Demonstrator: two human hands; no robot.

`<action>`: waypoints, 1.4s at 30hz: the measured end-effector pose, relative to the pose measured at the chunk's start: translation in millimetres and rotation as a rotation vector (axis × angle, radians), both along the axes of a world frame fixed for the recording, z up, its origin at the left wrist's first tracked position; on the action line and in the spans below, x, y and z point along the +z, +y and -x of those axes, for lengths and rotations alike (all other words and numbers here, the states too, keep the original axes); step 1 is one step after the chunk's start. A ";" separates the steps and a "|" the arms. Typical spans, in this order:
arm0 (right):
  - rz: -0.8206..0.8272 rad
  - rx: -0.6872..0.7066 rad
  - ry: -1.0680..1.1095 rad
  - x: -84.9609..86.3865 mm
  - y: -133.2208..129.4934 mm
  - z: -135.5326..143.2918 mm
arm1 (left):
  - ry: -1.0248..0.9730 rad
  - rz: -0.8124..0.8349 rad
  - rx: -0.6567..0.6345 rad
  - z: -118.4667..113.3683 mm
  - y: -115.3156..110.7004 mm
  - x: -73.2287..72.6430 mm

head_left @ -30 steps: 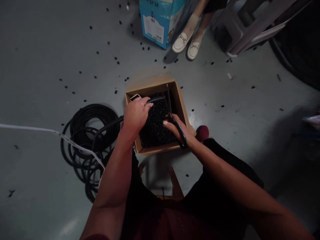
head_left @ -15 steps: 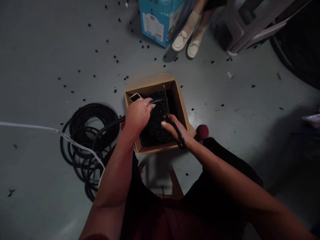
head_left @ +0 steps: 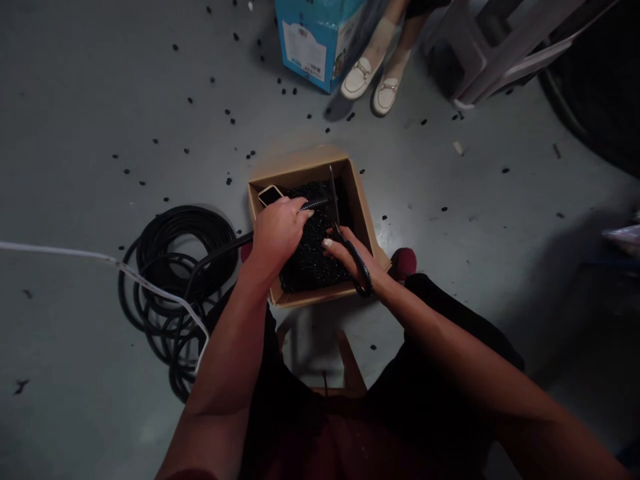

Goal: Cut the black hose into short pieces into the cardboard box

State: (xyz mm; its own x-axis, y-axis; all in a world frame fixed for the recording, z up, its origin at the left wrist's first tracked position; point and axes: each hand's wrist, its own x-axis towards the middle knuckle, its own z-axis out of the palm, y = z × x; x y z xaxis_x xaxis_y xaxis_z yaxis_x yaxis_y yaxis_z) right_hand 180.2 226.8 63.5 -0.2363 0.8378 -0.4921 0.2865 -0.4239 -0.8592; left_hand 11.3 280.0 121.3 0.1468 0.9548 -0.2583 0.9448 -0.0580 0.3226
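My left hand (head_left: 281, 230) is closed around a black corrugated tube (head_left: 316, 204), whose ribbed end sticks out to the right of my fingers. From that hand the tube runs back left to a coil (head_left: 165, 247) on the floor. In my right hand (head_left: 353, 250) I grip black-handled scissors (head_left: 362, 270), their blades pointing up and away at the tube's end. Both hands are over an open cardboard box (head_left: 364, 200) holding a heap of small black pieces (head_left: 317, 257). A small flat object with a dark face and pale rim (head_left: 271, 195) lies at the box's far left corner.
Small black bits are scattered over the grey floor (head_left: 90, 333). A white cable (head_left: 150, 287) crosses at left. Beyond the box are a blue carton (head_left: 305, 50), another person's white shoes (head_left: 357, 79) and a grey plastic stool (head_left: 465, 60). A large dark round shape is at far right.
My left hand has shifted slightly to the right with the tube. The scissors' blades have tilted a little, and the whole view has moved slightly.
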 end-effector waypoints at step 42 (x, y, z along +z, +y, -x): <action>0.236 -0.108 0.168 -27.5 -31.5 8.5 | 0.148 0.131 -0.101 3.8 -7.5 -6.8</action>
State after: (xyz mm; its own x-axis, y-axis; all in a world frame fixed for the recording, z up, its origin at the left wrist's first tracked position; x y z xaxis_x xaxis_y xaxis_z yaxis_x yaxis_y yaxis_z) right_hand 171.7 195.3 35.9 -0.2471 0.7299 -0.6374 0.0910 -0.6374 -0.7651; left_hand 7.5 272.5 114.5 0.1918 0.8940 -0.4050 0.9738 -0.1218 0.1923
